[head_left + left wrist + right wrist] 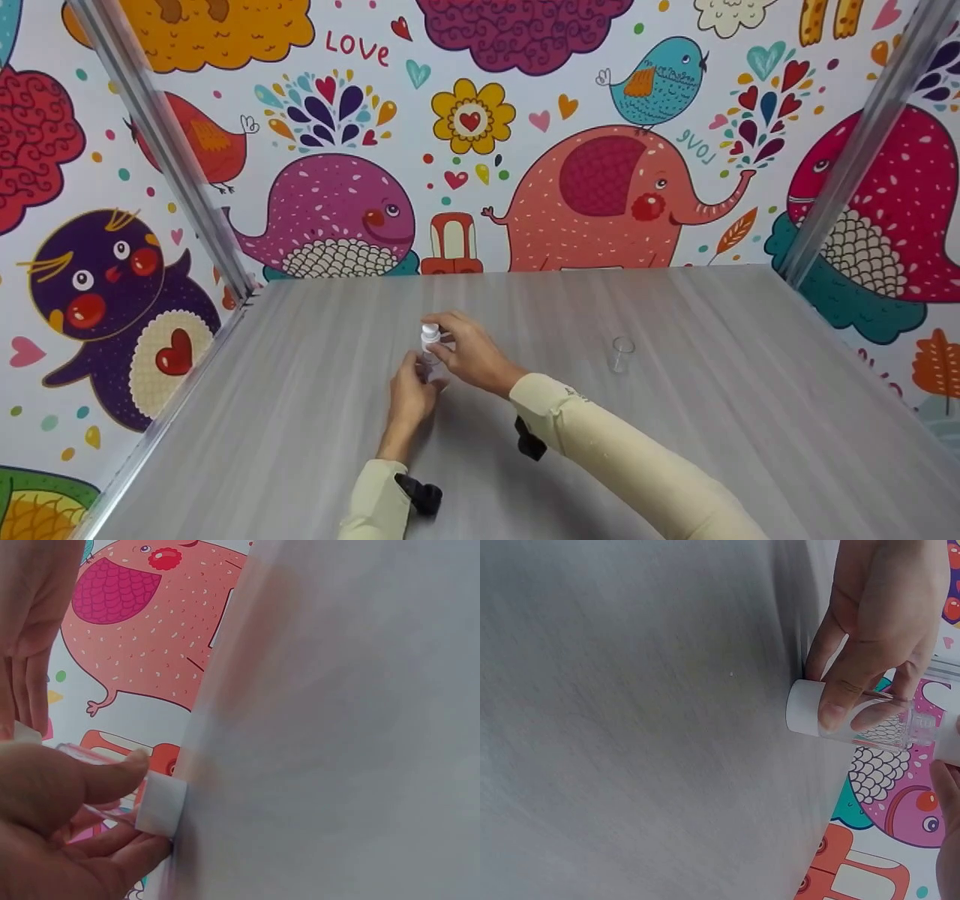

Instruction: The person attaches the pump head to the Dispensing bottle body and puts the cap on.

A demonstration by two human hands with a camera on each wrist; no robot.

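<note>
A small clear bottle (885,727) with a white base (161,804) stands upright at the middle of the table. My left hand (412,394) grips its lower part, thumb and fingers around the base. A white top (430,331) is at the bottle's upper end, pinched by my right hand (476,354). In the right wrist view, the threaded clear neck (923,728) shows below the white top. Whether the top is seated on the neck I cannot tell. Only part of my right hand (949,802) shows there, at the right edge.
A small clear cylinder (621,355), like a cup or cover, stands on the grey wood-grain table (675,450) to the right. Metal posts (172,157) rise at both back corners. Walls with printed cartoon animals close off the back and sides.
</note>
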